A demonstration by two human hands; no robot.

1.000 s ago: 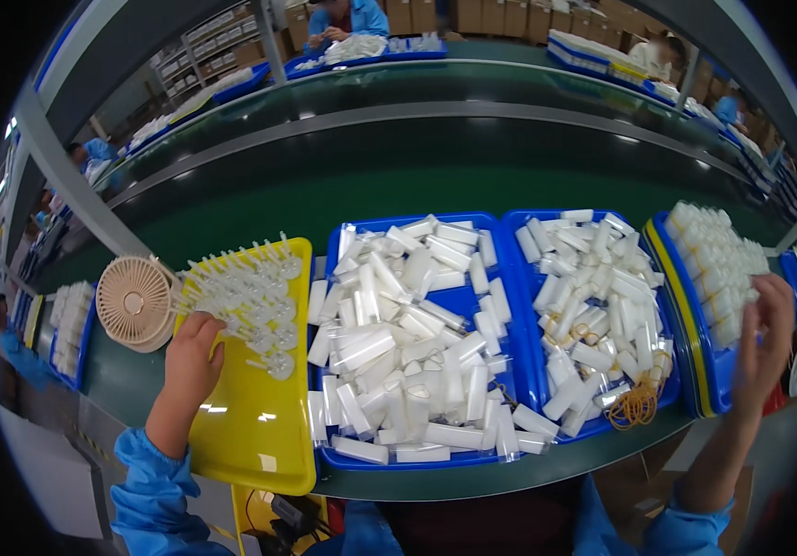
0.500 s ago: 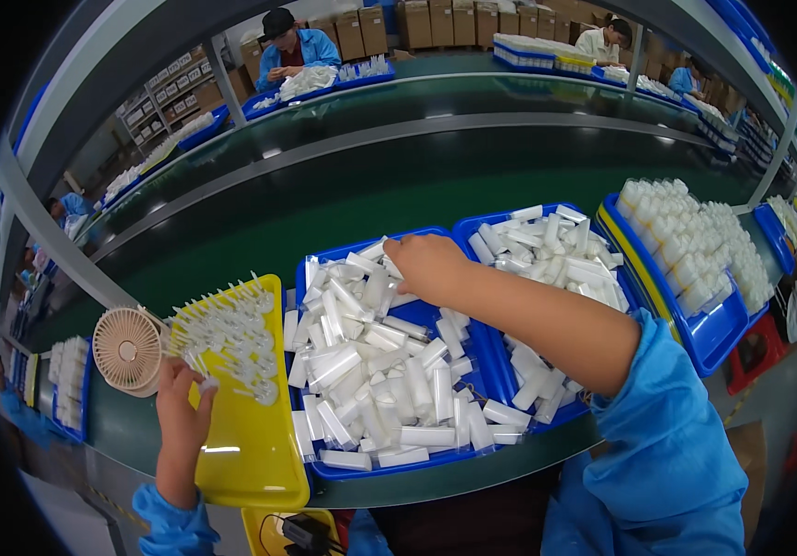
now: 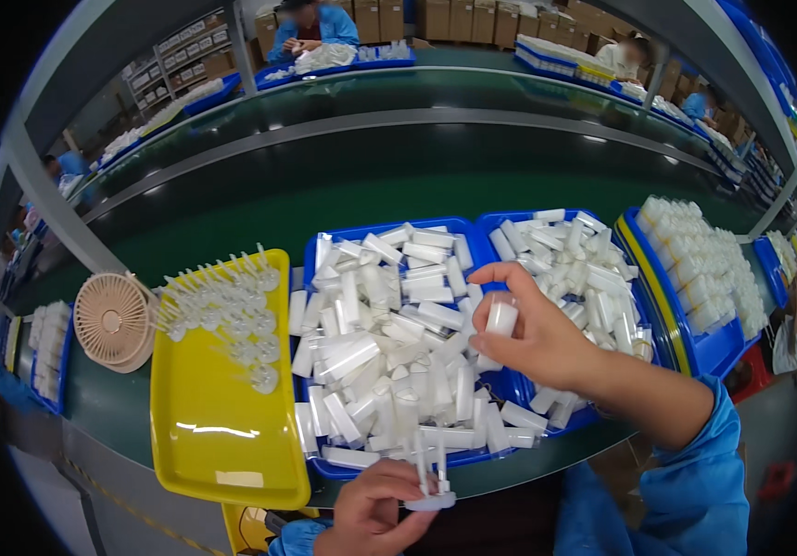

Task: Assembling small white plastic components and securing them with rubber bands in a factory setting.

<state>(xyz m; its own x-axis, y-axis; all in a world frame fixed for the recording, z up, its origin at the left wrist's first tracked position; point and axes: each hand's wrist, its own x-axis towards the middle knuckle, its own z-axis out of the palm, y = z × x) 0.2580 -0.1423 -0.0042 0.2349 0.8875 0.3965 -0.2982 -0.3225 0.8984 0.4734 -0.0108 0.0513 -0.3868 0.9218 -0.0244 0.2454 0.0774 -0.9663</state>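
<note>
Now right hand (image 3: 537, 338) pinching a white tube (image 3: 500, 317) over the middle blue tray (image 3: 473, 243), near its right edge. Left hand (image 3: 375, 510) gripping a clear pump piece (image 3: 434, 482) past the tray's front edge.

— What was in the right hand (image 3: 533, 338)?

— A short white plastic tube (image 3: 500, 318), pinched upright between thumb and fingers, held above the seam where the two blue trays of similar tubes met. It looked translucent, with a rounded top (its lower end was hidden by the fingers).

— And the left hand (image 3: 375, 510)?

— It gripped a small clear pump part (image 3: 434, 482): a flat round base at the bottom and thin stems standing straight up from it. It sat low, at the near edge of the blue tray, just in front of the heaped tubes.

— Were the two pieces touching?

— No, apart, the tube higher and to the right.
</note>
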